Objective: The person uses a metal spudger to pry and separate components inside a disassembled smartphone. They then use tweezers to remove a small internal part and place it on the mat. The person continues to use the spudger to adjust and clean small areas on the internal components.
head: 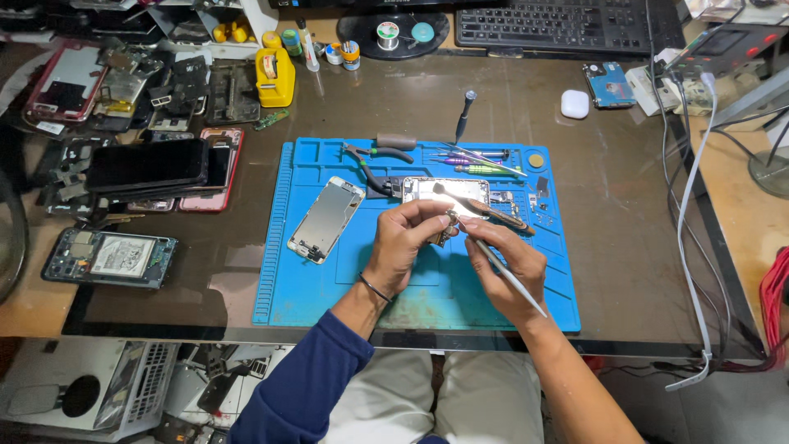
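Two hands meet over the blue mat [304, 296]: I see my left hand [400, 247] closed on a small circuit part [445, 237], pinched between thumb and fingers, and my right hand [503, 267] closed around a thin white tool [509, 279] whose tip touches that part. Just behind the grip lies an open phone body [448, 191]; left of it rests a detached screen [326, 219]. Farther left behind stands a yellow tape dispenser [274, 76]. Free mat remains nearest me, on a dark glass desk [625, 247].

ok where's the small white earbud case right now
In the head view, the white earbud case sits on the dark desk at upper right, beyond the blue mat, just left of the small blue-labelled drive and below the keyboard.
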